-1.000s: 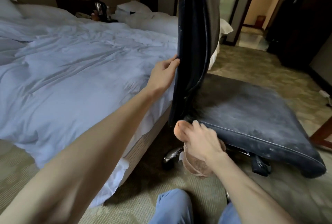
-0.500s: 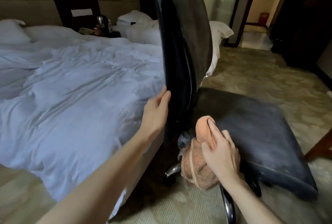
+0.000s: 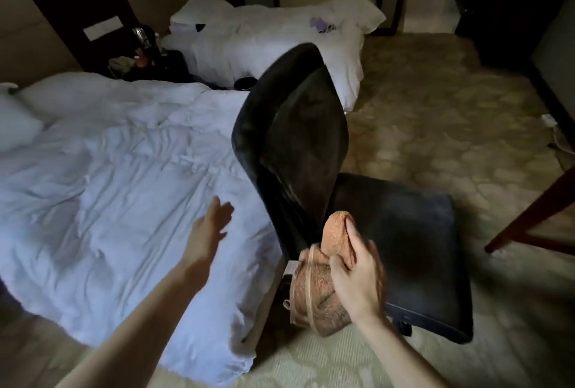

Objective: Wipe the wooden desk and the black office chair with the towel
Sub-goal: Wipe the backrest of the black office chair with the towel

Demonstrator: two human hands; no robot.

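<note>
The black office chair [image 3: 401, 241] stands beside the bed, its backrest upright at centre and its seat to the right. My right hand [image 3: 357, 275] grips a bunched orange towel [image 3: 320, 288] at the rear left corner of the seat, against the base of the backrest. My left hand [image 3: 208, 225] hovers over the bed with fingers straight, apart from the chair's back edge and holding nothing. A wooden leg [image 3: 535, 210], probably of the desk, shows at the right edge.
A bed with a rumpled white duvet [image 3: 118, 188] fills the left side, close against the chair. A second bed [image 3: 273, 39] lies behind it, with a dark nightstand [image 3: 140, 54] between them. Patterned carpet [image 3: 435, 126] spreads to the right of the chair.
My left hand has let go of the chair's back edge and moved left over the bed. The view has risen, and my right hand with the towel has moved up against the backrest base.
</note>
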